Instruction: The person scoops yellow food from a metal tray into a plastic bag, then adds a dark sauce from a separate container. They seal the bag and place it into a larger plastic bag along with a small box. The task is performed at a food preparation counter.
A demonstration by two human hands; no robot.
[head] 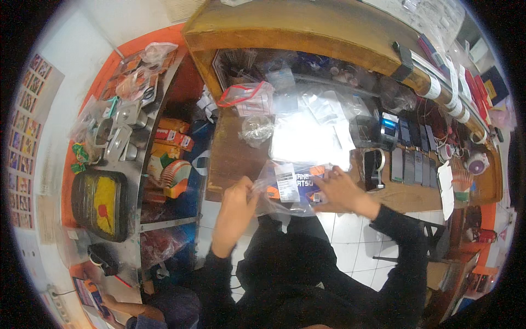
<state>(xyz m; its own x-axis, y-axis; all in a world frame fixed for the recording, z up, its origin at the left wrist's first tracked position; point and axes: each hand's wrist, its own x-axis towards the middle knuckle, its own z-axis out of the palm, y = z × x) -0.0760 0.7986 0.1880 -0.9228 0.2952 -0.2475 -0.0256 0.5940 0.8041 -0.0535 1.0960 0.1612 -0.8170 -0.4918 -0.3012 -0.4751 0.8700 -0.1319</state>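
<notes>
A blue and orange printed package [304,185] lies inside a clear plastic bag [263,201] at the front edge of the wooden desk, close to my body. A white label bearing writing [286,183] sits on its face. My left hand [236,211] pinches the loose left side of the bag between thumb and fingers. On the package's right end rests my right hand [343,189], its fingers bent over the upper right corner and steadying it. Just beyond lies a bright stack of clear plastic bags [308,135], washed out by glare.
Left of the stack is a roll of clear tape [257,130]. To the right stand a small device with a lit screen [388,128] and several phones [413,166]. A metal counter [135,214] runs along the left, where another person's hand [111,306] holds a similar package.
</notes>
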